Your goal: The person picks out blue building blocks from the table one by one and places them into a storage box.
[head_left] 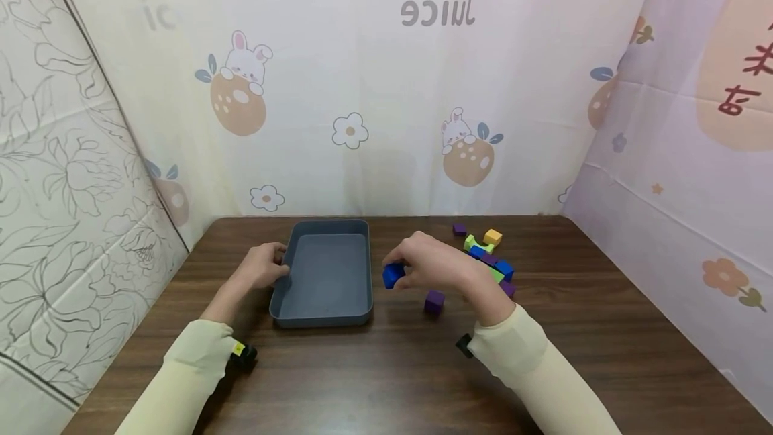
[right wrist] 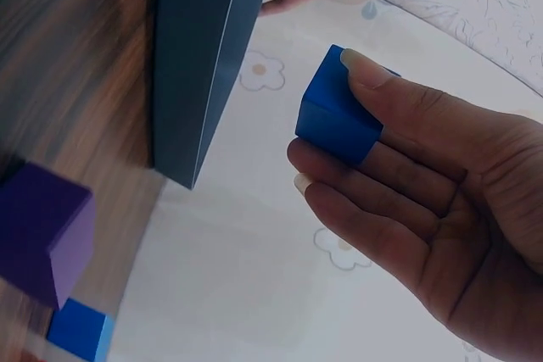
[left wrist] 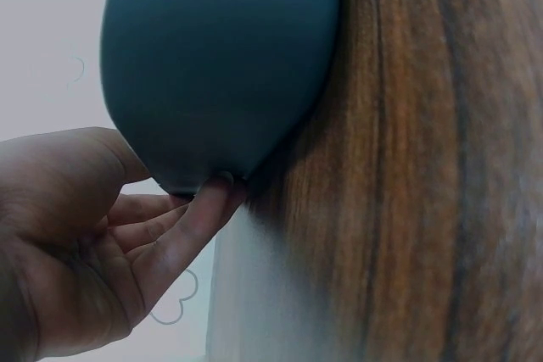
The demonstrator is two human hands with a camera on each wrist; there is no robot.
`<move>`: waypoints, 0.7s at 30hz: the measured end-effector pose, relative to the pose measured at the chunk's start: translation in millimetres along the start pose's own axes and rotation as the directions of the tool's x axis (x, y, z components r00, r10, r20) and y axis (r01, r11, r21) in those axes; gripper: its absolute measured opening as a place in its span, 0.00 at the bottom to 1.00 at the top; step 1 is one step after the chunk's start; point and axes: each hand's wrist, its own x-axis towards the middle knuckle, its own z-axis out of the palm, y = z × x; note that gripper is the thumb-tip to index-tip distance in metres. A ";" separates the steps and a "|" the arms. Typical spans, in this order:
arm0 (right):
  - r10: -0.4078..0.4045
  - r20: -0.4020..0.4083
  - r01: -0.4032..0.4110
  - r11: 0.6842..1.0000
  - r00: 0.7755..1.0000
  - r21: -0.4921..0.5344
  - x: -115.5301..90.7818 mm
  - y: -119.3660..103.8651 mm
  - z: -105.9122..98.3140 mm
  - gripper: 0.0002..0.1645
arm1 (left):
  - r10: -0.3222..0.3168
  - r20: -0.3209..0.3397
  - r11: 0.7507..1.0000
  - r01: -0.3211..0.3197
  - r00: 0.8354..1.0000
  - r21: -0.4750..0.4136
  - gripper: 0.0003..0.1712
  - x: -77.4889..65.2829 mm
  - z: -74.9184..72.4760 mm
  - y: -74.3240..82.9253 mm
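Observation:
My right hand [head_left: 425, 260] pinches a blue cube [head_left: 394, 275] between thumb and fingertips, just right of a grey tray [head_left: 320, 321]. In the right wrist view the blue cube [right wrist: 339, 112] is held up off the table. At the tray's left side, my left hand [head_left: 264, 266] holds the wall, the thumb over the rim and the fingers against the outside. The left wrist view shows those fingers [left wrist: 191, 231] on the tray's outer wall [left wrist: 221, 65]. A purple cube [head_left: 434, 301] lies on the table below my right hand.
Behind my right wrist lies a group of blocks: a green arch [head_left: 471, 242], a yellow block [head_left: 492, 237], a small purple block [head_left: 459, 229], a blue block [head_left: 504, 268] and several others. A patterned curtain [head_left: 362, 86] hangs along the far edge of the wooden table [head_left: 338, 381].

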 end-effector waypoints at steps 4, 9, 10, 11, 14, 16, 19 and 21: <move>-0.010 0.009 0.010 1.000 1.000 -0.006 7.2 -3.8 2.6 0.17 | 0.003 0.002 1.000 -0.003 1.000 -0.001 0.31 0.7 -0.8 -0.4; -0.038 0.008 0.039 0.999 0.999 -0.018 16.2 -9.1 5.7 0.18 | 0.013 -0.001 1.000 -0.013 1.000 0.002 0.30 0.9 -1.3 0.1; -0.042 0.007 0.042 0.999 0.999 -0.021 17.9 -10.3 6.4 0.19 | 0.011 -0.003 1.000 -0.011 1.000 0.001 0.30 0.8 -1.1 0.3; -0.044 0.005 0.045 0.999 0.999 -0.023 19.5 -11.7 6.8 0.20 | 0.010 -0.005 1.000 -0.010 1.000 0.000 0.30 0.8 -1.0 0.7; -0.057 0.001 0.057 0.998 0.998 -0.030 23.9 -16.0 8.4 0.21 | 0.012 -0.003 1.000 -0.012 1.000 0.008 0.30 -0.1 -0.5 1.4; -0.068 0.001 0.068 0.997 0.998 -0.034 27.1 -18.7 9.4 0.21 | 0.009 -0.003 1.000 -0.009 1.000 0.007 0.30 -1.1 -0.5 2.1; -0.085 0.002 0.085 0.996 0.996 -0.041 32.2 -23.2 11.1 0.21 | 0.007 -0.003 1.000 -0.007 1.000 0.001 0.30 -1.9 -0.1 2.4; -0.097 0.002 0.097 0.994 0.995 -0.043 36.0 -26.0 12.6 0.20 | 0.005 -0.003 1.000 -0.005 1.000 -0.005 0.30 -1.9 -0.1 2.0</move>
